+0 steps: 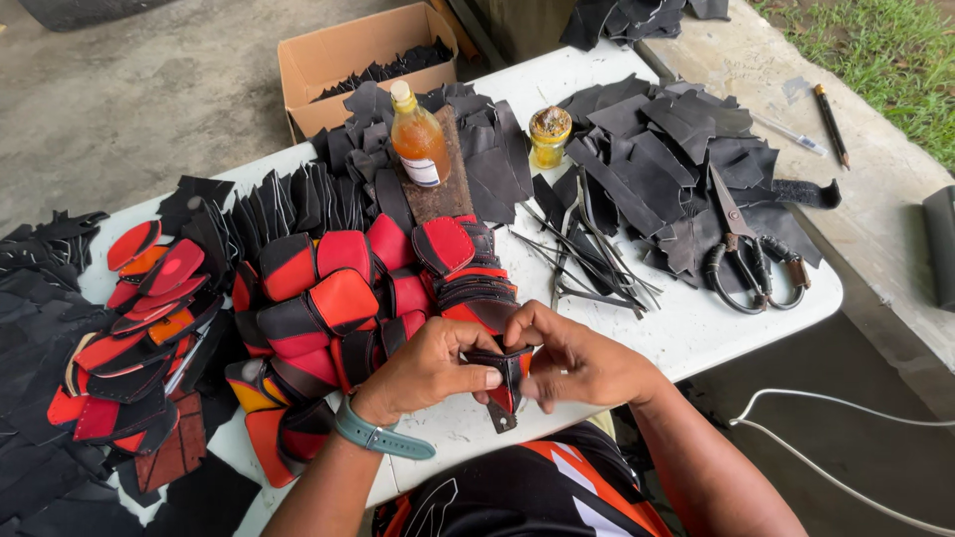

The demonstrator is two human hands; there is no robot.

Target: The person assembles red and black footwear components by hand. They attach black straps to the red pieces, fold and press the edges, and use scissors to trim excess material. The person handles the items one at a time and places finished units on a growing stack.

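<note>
Left hand (430, 366) and right hand (572, 360), each grip clamped on small black-red leather piece (504, 386), above white worktop (696, 328). Red-black piece pile (348, 298) just beside; scissors (746, 254) well apart.

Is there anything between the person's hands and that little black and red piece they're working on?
Nothing visible. The left hand and the right hand both pinch the black and red piece directly, above the near edge of the white table. The pile of red and black pieces lies just behind, not between.
</note>
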